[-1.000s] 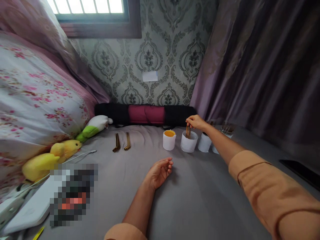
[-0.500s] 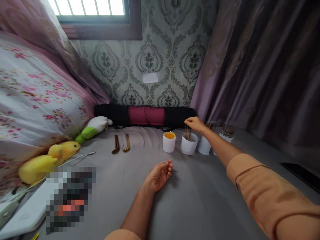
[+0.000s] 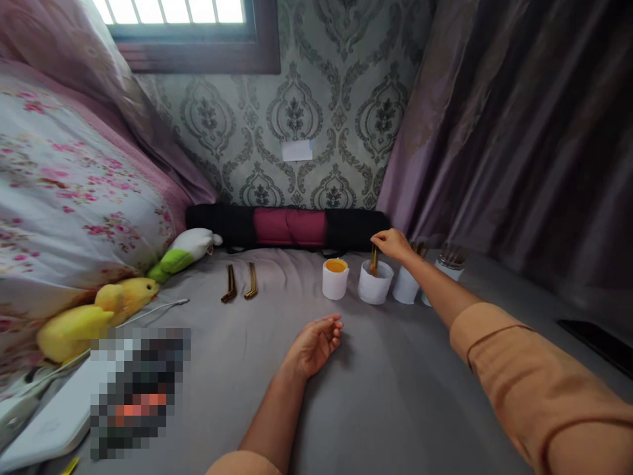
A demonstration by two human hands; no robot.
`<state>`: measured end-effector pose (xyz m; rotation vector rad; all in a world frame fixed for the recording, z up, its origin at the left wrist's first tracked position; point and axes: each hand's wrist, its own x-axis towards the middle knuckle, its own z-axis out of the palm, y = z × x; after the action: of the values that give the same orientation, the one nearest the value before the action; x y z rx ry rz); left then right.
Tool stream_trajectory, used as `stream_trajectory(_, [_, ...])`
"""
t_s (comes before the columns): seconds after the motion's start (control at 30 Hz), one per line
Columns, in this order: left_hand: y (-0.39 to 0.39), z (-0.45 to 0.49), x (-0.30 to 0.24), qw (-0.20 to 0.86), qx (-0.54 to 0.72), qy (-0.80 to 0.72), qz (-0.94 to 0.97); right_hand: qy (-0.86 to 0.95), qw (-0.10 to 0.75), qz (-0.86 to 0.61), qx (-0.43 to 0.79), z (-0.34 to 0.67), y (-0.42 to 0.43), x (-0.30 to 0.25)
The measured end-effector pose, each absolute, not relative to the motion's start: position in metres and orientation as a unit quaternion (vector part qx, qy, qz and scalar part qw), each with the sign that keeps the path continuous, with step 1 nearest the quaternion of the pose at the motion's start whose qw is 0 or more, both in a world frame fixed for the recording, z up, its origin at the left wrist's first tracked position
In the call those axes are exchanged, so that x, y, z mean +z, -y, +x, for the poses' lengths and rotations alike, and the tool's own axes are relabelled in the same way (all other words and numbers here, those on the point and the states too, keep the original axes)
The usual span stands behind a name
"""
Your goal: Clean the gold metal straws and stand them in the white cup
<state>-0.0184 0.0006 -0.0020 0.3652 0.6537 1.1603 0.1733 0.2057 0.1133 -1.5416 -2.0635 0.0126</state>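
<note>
My right hand (image 3: pixel 393 244) is closed in a pinch on the top of a thin gold straw (image 3: pixel 374 254), held upright over a white-wrapped cup (image 3: pixel 376 287). The straw's lower end reaches into the cup's mouth, close to another one there; I cannot tell whether they touch. Palm turned up, my left hand (image 3: pixel 316 346) rests on the grey sheet with loosely curled fingers and nothing in it. Just beyond it stands a white cup with an orange inside (image 3: pixel 335 282). Two small bundles of bent gold straws, a left one (image 3: pixel 229 284) and a right one (image 3: pixel 251 281), lie farther left.
Behind my right forearm stand two white-wrapped containers with sticks, a nearer one (image 3: pixel 404 287) and a farther one (image 3: pixel 450 260). A black-and-maroon roll (image 3: pixel 289 227) lies along the wall. Plush toys (image 3: pixel 128 300), a cable and a white device (image 3: pixel 54 422) lie left; a dark flat object (image 3: pixel 596 346) lies right.
My right hand has shifted slightly right with the held straw, bringing it beside the other straw in the cup. My left hand has stayed put.
</note>
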Motion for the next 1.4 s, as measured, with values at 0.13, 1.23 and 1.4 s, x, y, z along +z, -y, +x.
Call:
stream_trajectory(0.13, [0.0, -0.018, -0.002, 0.772, 0.534, -0.301, 0.168, 0.764, 0.277, -0.583, 0.007, 0.175, -0.205, 0.113])
stream_trajectory(1.23, [0.0, -0.02, -0.002, 0.774, 0.532, -0.299, 0.168, 0.756, 0.301, -0.581, 0.0, 0.17, -0.197, 0.117])
stream_trajectory(1.4, [-0.001, -0.02, -0.002, 0.776, 0.532, -0.295, 0.166, 0.748, 0.323, -0.579, 0.006, 0.171, -0.193, 0.12])
